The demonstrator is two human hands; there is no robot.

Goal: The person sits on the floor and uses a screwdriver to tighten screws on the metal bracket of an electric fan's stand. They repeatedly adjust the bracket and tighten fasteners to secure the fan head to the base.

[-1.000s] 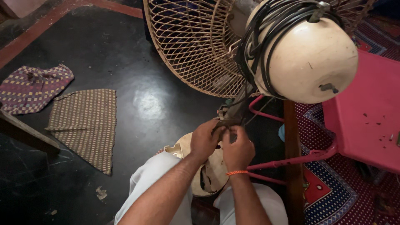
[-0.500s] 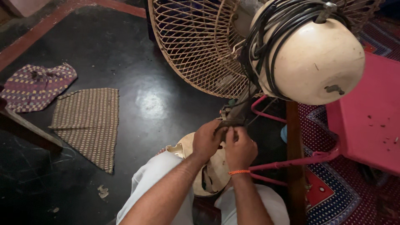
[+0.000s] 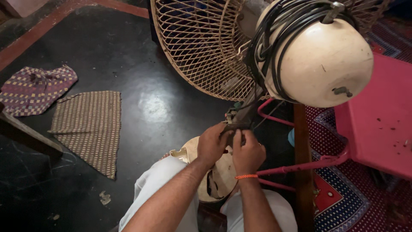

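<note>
A cream pedestal fan fills the top of the view: its domed motor housing is wrapped with black cable, and its wire grille faces away. Both hands meet at the dark neck bracket below the motor. My left hand pinches the bracket's lower end. My right hand, with an orange thread on the wrist, is closed around the same part from the right. What the fingers grip is mostly hidden. A cream plastic fan cover lies between my knees.
A pink plastic stool with pink metal legs stands at the right on a patterned red rug. A wooden post rises beside it. Two chequered cloths lie on the dark floor at the left.
The view has shifted slightly; the fan sits a little further right in the frame. Both hands stay together on the bracket with only small finger movement.
</note>
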